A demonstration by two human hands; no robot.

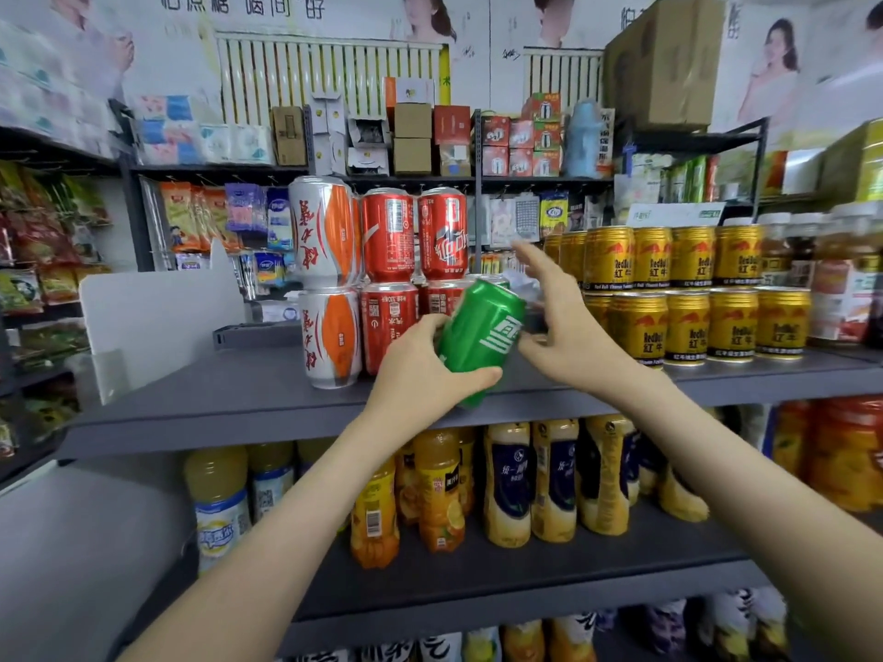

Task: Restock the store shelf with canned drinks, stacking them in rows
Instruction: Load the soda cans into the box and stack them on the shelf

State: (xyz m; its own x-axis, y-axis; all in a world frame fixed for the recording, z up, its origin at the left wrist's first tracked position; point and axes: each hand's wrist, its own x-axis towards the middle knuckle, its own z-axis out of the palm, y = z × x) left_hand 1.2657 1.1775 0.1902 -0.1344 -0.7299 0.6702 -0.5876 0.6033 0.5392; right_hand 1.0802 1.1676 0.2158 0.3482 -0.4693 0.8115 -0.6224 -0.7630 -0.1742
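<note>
1. Far left of the left grip [420, 370]: snack bags [43, 231] hang on a side rack. A white panel [157, 317] stands upright on the left end of the shelf board [229, 403].
2. The shelf board is dark grey and flat. A bare stretch runs from the panel to the cans, all left of the left grip. Its front edge passes just under that grip.
3. Up-left of the left grip: orange-and-white cans [329, 279], stacked two high, upright, near the front of the board.
4. Straight behind the left grip: red cans [387, 236], two columns, two high, touching the orange-and-white stack.
5. The left grip is curled round the lower half of the green can [482, 332]. The can is tilted, top end up and to the right, bottom end over the board's front edge.
6. The right grip [568, 327] is wide, fingers spread, holding nothing. Its thumb is just beside the can's upper end; I cannot tell whether it touches.
7. Behind both grips is a gap between the red cans and the gold cans [693, 289], partly hidden by the hands.
8. Right of the right grip: the gold cans in two tiers, packed in rows, running to bottled drinks [841, 279] at the far right.
9. Below the grips: a lower shelf with juice bottles [439, 484] standing close together.
10. Above and behind: a back rack with small boxes [411, 136], then a wall with a radiator [329, 74] and posters. A large cardboard box [664, 64] sits up-right of the right grip.
</note>
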